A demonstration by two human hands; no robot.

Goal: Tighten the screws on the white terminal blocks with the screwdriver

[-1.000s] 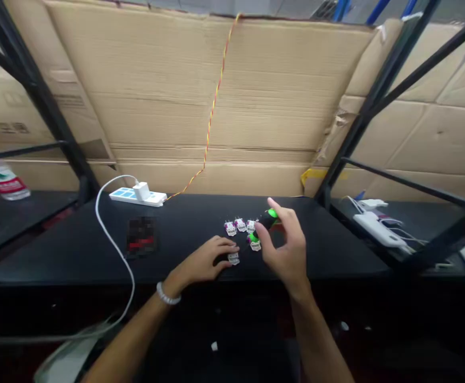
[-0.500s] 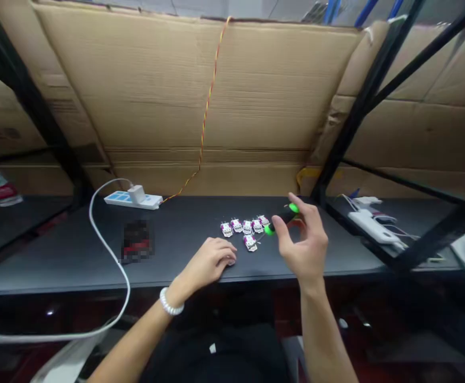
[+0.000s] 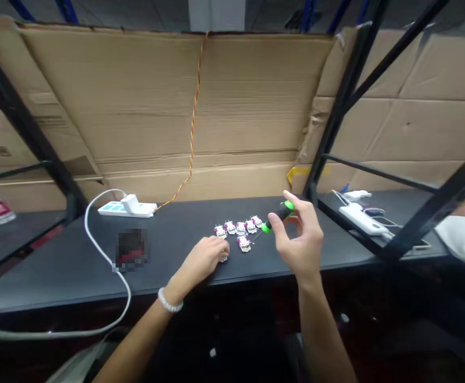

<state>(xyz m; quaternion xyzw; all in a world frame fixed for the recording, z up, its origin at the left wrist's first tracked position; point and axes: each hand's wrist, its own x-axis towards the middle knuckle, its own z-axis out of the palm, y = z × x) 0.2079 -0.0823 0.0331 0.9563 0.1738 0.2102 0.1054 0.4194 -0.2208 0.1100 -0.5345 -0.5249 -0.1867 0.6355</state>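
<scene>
A light, rigid screwdriver [image 3: 277, 217] is pinched at its handle by the right hand [image 3: 300, 242]; beside it, a small switch part [image 3: 224, 258], likely fragile, is pressed to the table [image 3: 76, 266] under the left hand [image 3: 202, 260].

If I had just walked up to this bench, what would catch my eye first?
Probably the green-and-black screwdriver, bright against the dark table, held in the right hand just right of a row of small white-and-pink parts. The left hand rests on the table just in front of the row. Behind, a red-yellow wire runs down the cardboard wall.
</scene>
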